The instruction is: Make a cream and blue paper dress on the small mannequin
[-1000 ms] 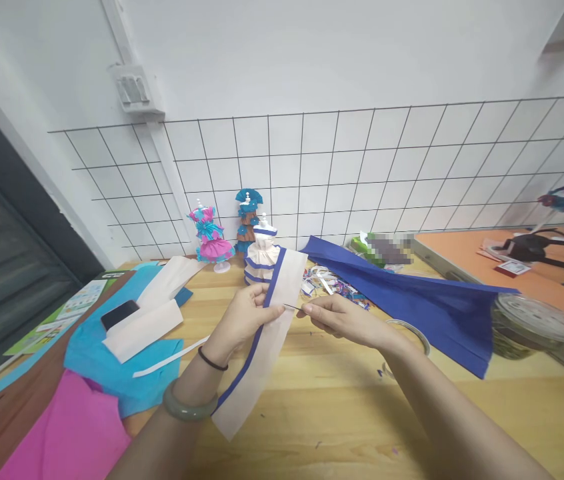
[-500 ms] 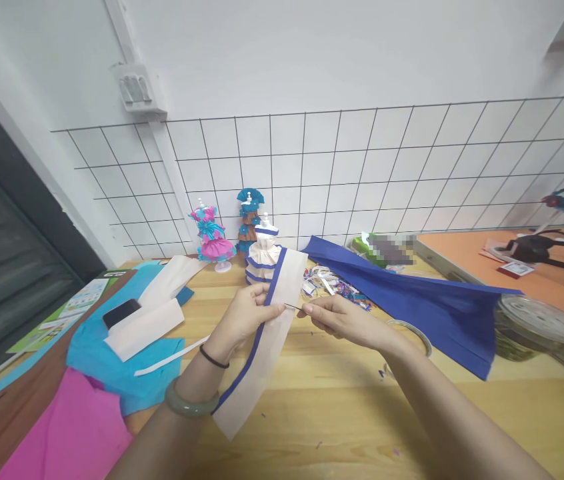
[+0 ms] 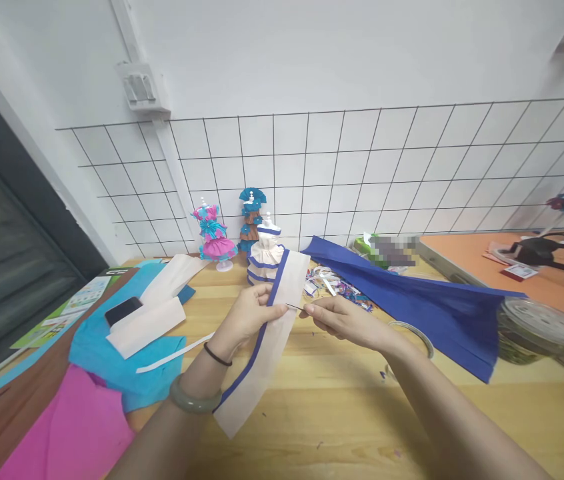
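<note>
A long white paper strip with a blue edge runs diagonally through the middle of the view, its lower end hanging toward me. My left hand pinches it at the blue edge, thumb on top and fingers behind. From the right, my right hand pinches a thin dark needle-like stick, whose tip lies against the white face near my left thumb. Just behind the strip stands a small dress form in a white dress with blue bands, partly covered by it.
Two more dressed forms, one pink and turquoise, one teal and brown, stand by the wall. Blue paper and paper scraps lie to the right, beside a clear round container. Coloured sheets and a phone lie left.
The whole view has shifted very slightly. Both hands keep their grips, and the stick's tip stays at nearly the same place on the strip.
</note>
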`<state>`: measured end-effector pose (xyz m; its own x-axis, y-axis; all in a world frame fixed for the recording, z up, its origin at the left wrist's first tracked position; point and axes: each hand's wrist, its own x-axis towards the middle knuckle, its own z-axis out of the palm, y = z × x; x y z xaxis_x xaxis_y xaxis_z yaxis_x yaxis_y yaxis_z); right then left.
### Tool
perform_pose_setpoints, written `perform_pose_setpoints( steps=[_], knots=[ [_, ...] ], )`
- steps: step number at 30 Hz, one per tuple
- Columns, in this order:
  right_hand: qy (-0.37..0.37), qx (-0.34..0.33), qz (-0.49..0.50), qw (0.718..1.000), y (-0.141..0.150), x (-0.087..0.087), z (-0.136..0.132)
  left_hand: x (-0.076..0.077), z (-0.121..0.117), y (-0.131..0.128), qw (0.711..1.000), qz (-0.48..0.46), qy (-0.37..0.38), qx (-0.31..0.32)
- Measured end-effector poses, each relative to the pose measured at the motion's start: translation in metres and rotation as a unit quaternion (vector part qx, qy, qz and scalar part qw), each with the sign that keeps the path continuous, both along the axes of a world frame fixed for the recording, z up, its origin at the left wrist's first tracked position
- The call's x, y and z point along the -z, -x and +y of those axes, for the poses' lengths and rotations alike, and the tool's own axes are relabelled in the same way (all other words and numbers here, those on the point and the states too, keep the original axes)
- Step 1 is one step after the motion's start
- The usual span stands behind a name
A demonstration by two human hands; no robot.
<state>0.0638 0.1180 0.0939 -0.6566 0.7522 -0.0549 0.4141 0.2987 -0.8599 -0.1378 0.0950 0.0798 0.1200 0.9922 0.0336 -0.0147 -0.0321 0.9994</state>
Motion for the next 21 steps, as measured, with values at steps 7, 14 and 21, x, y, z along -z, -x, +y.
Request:
perform_pose_setpoints(
  steps=[7,14,21],
  knots=[
    [0.003,-0.002,-0.005,1.000,0.001,0.000,0.000,-0.001,0.001,0.000,1.000,-0.003,0.010,0.000],
    [0.019,-0.002,-0.017,1.000,-0.004,-0.003,0.001,0.000,0.001,0.001,1.000,-0.008,0.015,0.000],
    [0.043,-0.081,-0.187,0.978,-0.027,0.023,0.030,-0.004,0.003,0.007,0.999,-0.026,0.034,-0.029]
  ],
)
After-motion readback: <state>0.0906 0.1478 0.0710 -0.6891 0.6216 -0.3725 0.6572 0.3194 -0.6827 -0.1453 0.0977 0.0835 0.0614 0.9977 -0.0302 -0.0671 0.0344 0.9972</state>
